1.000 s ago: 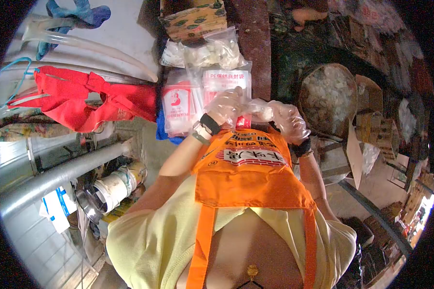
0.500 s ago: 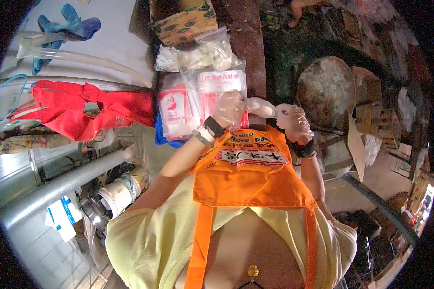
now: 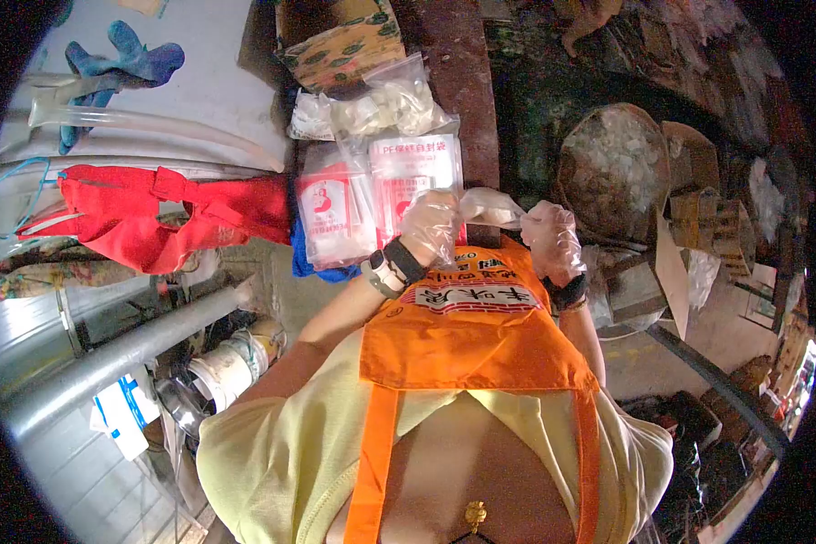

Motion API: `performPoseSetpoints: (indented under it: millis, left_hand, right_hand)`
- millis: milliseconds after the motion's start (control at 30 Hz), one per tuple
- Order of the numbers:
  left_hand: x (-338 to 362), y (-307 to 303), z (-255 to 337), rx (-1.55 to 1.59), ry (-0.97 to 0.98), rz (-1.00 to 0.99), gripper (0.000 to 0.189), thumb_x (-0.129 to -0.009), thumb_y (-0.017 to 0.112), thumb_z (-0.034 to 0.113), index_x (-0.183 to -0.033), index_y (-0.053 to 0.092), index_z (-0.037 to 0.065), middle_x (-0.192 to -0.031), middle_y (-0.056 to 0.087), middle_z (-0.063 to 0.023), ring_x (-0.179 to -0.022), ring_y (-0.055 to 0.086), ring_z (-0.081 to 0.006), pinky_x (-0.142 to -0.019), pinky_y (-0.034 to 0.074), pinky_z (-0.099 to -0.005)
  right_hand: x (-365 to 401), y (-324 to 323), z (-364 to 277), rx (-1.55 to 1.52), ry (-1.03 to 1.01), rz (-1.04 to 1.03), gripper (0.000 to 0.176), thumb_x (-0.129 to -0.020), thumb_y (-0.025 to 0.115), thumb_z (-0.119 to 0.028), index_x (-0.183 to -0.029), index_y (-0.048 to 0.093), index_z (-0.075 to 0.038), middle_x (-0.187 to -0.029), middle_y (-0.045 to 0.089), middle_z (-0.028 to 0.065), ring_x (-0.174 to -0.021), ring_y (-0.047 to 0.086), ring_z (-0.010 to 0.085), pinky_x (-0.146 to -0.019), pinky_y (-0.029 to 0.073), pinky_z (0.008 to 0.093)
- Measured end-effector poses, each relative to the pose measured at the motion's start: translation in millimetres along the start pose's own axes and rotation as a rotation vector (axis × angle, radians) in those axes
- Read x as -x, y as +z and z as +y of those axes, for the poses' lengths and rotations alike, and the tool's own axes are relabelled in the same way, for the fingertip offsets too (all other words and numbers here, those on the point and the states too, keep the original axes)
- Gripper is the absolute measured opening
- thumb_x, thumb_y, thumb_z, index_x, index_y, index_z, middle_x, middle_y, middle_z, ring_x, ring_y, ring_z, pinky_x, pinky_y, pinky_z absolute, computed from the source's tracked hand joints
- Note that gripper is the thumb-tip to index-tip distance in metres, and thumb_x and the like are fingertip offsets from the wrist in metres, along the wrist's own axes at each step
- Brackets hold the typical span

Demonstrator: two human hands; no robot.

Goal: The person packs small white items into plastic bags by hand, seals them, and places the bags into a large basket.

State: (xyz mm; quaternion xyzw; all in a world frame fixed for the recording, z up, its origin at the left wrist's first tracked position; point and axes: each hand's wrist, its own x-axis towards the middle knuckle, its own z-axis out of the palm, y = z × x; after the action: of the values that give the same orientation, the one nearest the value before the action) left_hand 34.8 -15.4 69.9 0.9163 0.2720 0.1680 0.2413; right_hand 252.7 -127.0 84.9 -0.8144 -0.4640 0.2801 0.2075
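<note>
Both my hands wear clear plastic gloves. My left hand (image 3: 432, 227) is closed on one end of a small clear bag (image 3: 490, 208) with pale contents, in front of the printed packs. My right hand (image 3: 552, 243), also closed, grips the other end, so the bag spans the gap between them. Behind my left hand lies a pack of bags with red print (image 3: 414, 156). A second red and white pack (image 3: 328, 210) is to its left. Beyond them sits an open clear bag of whitish pieces (image 3: 397, 102).
A patterned cardboard box (image 3: 349, 50) stands at the back. Red cloth (image 3: 136, 218) and a blue glove (image 3: 122, 63) lie at the left. On the right is a round container (image 3: 612, 168) of pale clear pieces. An orange apron (image 3: 471, 344) covers my front.
My left hand has moved slightly nearer to me, uncovering more of the printed pack. My right hand has turned and its fingers are now more closed. The bag remains between them.
</note>
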Motion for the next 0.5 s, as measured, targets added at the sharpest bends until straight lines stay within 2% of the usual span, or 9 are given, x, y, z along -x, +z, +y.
performPoseSetpoints:
  millis: [33,67,133,200,233,267,333,433,500]
  left_hand:
    - [-1.1,-4.4,1.5,-0.032,0.003,-0.061,0.023,-0.088,0.060,0.023,-0.075,0.065,0.005,-0.069,0.060,-0.0176,-0.069,0.063,-0.0351,-0.062,0.050,-0.0445]
    - [-0.9,-4.5,0.7,-0.008,0.027,-0.041,0.025,-0.089,0.060,0.025,-0.076,0.066,0.005,-0.069,0.061,-0.0173,-0.068,0.063,-0.0352,-0.062,0.050,-0.0442]
    - [-0.5,-3.8,-0.5,0.040,0.076,0.000,0.030,-0.091,0.059,0.030,-0.076,0.067,0.006,-0.069,0.061,-0.0167,-0.067,0.063,-0.0353,-0.062,0.049,-0.0437]
    - [-2.1,-2.9,2.0,0.005,0.004,-0.039,0.031,-0.093,0.058,0.031,-0.076,0.068,0.007,-0.069,0.061,-0.0160,-0.067,0.063,-0.0348,-0.062,0.049,-0.0436]
    - [-2.6,-3.6,4.1,-0.013,-0.031,-0.060,0.032,-0.094,0.057,0.032,-0.077,0.068,0.007,-0.069,0.061,-0.0157,-0.068,0.063,-0.0346,-0.062,0.049,-0.0435]
    - [-2.6,-5.5,5.7,0.010,-0.011,-0.069,0.024,-0.086,0.059,0.027,-0.072,0.065,0.007,-0.069,0.059,-0.0139,-0.067,0.061,-0.0334,-0.062,0.048,-0.0431]
    - [-3.0,-10.6,10.1,0.056,0.030,-0.087,0.011,-0.069,0.062,0.016,-0.064,0.058,0.008,-0.069,0.055,-0.0103,-0.067,0.057,-0.0310,-0.061,0.047,-0.0422]
    - [2.5,0.0,8.6,0.088,0.125,-0.004,0.008,-0.073,0.060,0.013,-0.072,0.061,0.005,-0.072,0.058,-0.0110,-0.068,0.059,-0.0300,-0.063,0.048,-0.0408]
    - [5.8,10.8,1.6,0.360,-0.044,-0.165,0.010,-0.077,0.060,0.013,-0.081,0.061,0.004,-0.074,0.059,-0.0119,-0.069,0.060,-0.0316,-0.065,0.049,-0.0418]
  right_hand:
    - [-1.2,2.3,5.6,0.021,-0.020,-0.020,0.012,-0.080,0.065,-0.016,-0.081,0.067,-0.005,-0.081,0.067,0.0181,-0.076,0.064,0.0368,-0.072,0.051,0.0430]
    - [-2.5,5.3,12.7,0.042,-0.041,-0.041,0.011,-0.079,0.066,-0.015,-0.083,0.067,-0.006,-0.083,0.067,0.0172,-0.078,0.064,0.0365,-0.073,0.051,0.0427]
    - [0.0,11.5,38.5,-0.070,-0.374,0.068,0.012,-0.079,0.065,-0.015,-0.087,0.065,-0.006,-0.085,0.066,0.0152,-0.082,0.062,0.0361,-0.074,0.049,0.0429]
    - [1.0,9.2,41.8,0.055,-0.539,0.106,0.013,-0.079,0.064,-0.014,-0.090,0.062,-0.008,-0.088,0.064,0.0122,-0.084,0.061,0.0347,-0.073,0.048,0.0426]
    - [1.5,2.0,36.0,0.237,-0.534,0.090,0.013,-0.079,0.063,-0.013,-0.091,0.060,-0.009,-0.089,0.062,0.0103,-0.083,0.060,0.0335,-0.073,0.047,0.0422]
    - [1.8,-3.2,29.5,0.419,-0.525,0.072,0.013,-0.079,0.062,-0.012,-0.092,0.059,-0.010,-0.090,0.061,0.0084,-0.083,0.059,0.0324,-0.072,0.047,0.0418]
    - [-4.6,4.3,41.5,0.360,-0.602,0.145,0.008,-0.082,0.058,-0.012,-0.090,0.057,-0.012,-0.085,0.057,0.0063,-0.078,0.058,0.0279,-0.067,0.046,0.0400]
    - [-2.1,12.9,56.8,0.406,-0.616,0.260,0.005,-0.085,0.052,-0.013,-0.089,0.055,-0.013,-0.079,0.052,0.0041,-0.072,0.055,0.0216,-0.060,0.044,0.0360]
    - [-1.4,14.5,66.2,0.512,-0.623,0.313,0.006,-0.086,0.049,-0.014,-0.089,0.054,-0.014,-0.076,0.050,0.0036,-0.070,0.054,0.0188,-0.056,0.043,0.0338]
